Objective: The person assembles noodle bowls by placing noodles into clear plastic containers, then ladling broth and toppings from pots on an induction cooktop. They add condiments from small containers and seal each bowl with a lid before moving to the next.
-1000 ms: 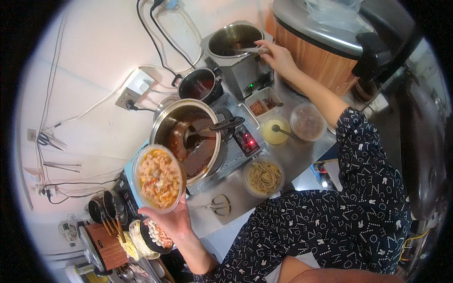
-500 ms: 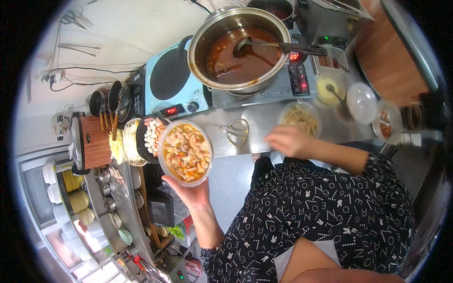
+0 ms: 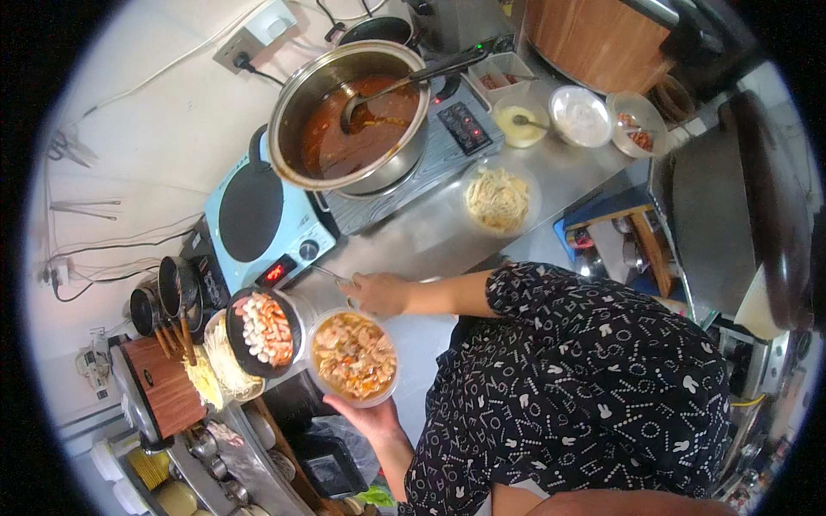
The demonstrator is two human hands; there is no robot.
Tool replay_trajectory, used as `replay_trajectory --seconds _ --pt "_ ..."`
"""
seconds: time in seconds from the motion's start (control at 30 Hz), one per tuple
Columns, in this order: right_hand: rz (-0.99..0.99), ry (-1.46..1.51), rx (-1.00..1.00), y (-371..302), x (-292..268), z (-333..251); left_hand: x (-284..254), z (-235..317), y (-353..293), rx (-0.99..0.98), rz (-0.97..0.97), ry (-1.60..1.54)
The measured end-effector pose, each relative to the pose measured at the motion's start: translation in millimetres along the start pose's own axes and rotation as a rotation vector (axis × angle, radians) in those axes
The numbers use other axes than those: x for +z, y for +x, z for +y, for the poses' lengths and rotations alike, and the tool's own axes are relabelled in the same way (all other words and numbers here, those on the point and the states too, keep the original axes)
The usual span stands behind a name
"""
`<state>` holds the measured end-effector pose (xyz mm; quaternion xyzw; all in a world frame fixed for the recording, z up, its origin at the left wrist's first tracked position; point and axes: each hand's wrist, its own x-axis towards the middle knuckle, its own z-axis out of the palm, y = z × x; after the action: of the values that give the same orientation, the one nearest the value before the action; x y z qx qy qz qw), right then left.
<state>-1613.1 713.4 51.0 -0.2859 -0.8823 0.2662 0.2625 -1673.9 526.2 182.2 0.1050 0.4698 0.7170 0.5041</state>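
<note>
My left hand supports a round clear plastic bowl of meat pieces in orange broth, its palm and fingers under the near rim. Just beyond it, my right hand is closed over the handles of metal scissors at the counter's front edge; the blades point left and the handles are mostly hidden. Left of the bowl sits a black pan of sliced sausages and white balls. Further right on the counter stands a clear tub of noodles.
A large steel pot of red broth, a ladle in it, stands on a cooktop at the back. Beside it is a light-blue induction cooker. A wood-patterned container stands far left. Small tubs, one with a yellow mixture, line the right.
My right hand has moved left from near the noodle tub onto the scissors. My left hand still holds the bowl, now right of the sausage pan. The whole view has turned and shifted.
</note>
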Motion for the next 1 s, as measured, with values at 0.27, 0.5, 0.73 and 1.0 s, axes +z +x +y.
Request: replay_trajectory --seconds 0.27,0.5,0.73,1.0 --pt "0.037 1.114 0.528 -79.8 -87.2 -18.5 -31.0 -12.5 43.1 -0.171 -0.285 0.074" --pt "0.092 1.056 0.665 -95.8 -102.2 -16.0 -21.0 -70.7 106.4 -0.133 -0.492 0.208" --pt "0.207 0.817 0.827 -94.5 -84.9 35.3 -16.8 -80.7 151.5 0.205 -0.254 1.061" --pt "0.225 0.952 0.944 -73.5 -117.3 44.2 -23.7 -44.5 85.9 0.077 -0.129 0.474"
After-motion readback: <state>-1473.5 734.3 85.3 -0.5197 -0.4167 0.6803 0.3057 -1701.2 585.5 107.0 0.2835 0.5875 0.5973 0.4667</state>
